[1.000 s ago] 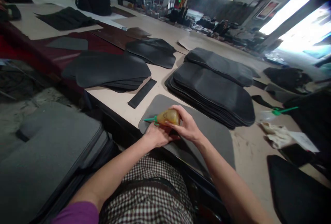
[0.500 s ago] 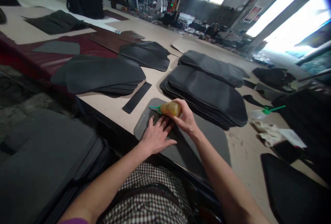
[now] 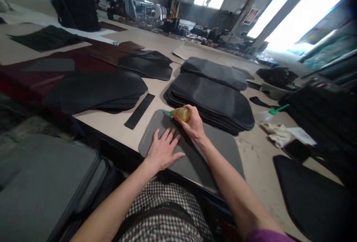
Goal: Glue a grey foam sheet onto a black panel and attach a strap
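A grey panel with rounded corners point(image 3: 223, 145) lies flat at the table's near edge. My left hand point(image 3: 162, 149) rests on it, palm down with fingers spread. In my right hand point(image 3: 193, 124) is a squeeze bottle point(image 3: 182, 114) of yellowish-brown liquid, tipped on its side with its green nozzle pointing left, close over the panel's far left part. Whether the nozzle tip touches the surface I cannot tell. A thin pale line point(image 3: 144, 137) shows along the panel's left edge. Just left of the panel lies a black strip point(image 3: 139, 111).
Behind the panel stands a stack of black panels point(image 3: 212, 98); more black panels point(image 3: 103, 89) lie to the left. At right are another green-nozzled bottle point(image 3: 266, 116), a crumpled cloth point(image 3: 279, 134) and a dark panel point(image 3: 309, 197). Grey sheets point(image 3: 47, 182) are piled lower left.
The bottle's nozzle has moved toward the panel's far edge, away from my left hand. My left hand stays flat on the panel. The whole view has shifted slightly with the head.
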A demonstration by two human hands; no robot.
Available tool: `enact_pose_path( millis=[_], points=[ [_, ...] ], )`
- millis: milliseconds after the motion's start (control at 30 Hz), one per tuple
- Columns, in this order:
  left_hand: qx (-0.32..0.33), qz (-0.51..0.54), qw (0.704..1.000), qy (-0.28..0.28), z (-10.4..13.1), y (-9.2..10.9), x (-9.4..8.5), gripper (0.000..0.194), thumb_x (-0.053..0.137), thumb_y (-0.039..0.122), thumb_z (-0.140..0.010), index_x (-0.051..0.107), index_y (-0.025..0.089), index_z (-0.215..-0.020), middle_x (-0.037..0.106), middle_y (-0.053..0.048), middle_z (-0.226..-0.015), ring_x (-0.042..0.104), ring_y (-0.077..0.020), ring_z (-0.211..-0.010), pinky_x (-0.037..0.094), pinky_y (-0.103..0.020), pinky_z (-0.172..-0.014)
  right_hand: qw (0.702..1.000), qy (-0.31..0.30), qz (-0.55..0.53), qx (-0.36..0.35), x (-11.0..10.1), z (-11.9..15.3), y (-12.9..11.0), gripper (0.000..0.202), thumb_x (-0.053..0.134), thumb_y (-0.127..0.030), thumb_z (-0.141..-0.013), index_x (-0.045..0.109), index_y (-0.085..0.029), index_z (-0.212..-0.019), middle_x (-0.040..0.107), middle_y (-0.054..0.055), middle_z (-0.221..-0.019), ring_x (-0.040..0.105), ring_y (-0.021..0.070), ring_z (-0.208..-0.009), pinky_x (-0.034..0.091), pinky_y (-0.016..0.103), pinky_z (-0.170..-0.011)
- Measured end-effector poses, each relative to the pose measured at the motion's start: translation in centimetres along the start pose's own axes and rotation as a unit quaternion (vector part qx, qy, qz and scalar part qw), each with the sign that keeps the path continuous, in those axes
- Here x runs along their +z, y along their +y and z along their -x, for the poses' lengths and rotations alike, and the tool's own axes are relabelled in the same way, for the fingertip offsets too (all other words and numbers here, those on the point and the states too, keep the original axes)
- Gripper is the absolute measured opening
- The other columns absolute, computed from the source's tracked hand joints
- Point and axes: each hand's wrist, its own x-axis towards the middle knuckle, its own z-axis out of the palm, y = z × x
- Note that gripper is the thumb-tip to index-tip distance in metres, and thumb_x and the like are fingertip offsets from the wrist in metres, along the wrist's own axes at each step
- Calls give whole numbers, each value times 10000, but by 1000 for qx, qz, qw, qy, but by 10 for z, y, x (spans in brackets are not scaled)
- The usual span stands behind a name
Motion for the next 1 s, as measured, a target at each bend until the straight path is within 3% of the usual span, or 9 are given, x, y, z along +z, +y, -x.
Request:
enact_pose_path(
  millis=[267,633,1000],
  points=[
    [11,-21,1000,-1,-2,1,-1,748,215,703,-1019,415,253,-1582,337,-112,-1690,259,-281,-1574,179,-641,-1243,999,10,40,33,-46,18,13,556,616,-661,-914,535,-233,-1258,604,115,-1165,615,317,-1061,534,457,-917],
    [22,-70,997,-26,-5,0,5,707,290,670,-1026,395,267,-1598,294,-112,-1705,258,-305,-1578,188,-637,-1241,990,33,97,100,-131,66,45,493,661,-537,-885,548,-245,-1267,622,106,-1208,616,319,-1102,517,486,-973],
    [40,-117,992,-26,-6,-3,11,718,234,658,-1036,384,243,-1602,257,-118,-1716,255,-309,-1578,207,-638,-1229,964,121,155,178,-206,125,83,534,677,-590,-868,577,-223,-1242,655,119,-1198,631,335,-1074,507,497,-951]
  ],
)
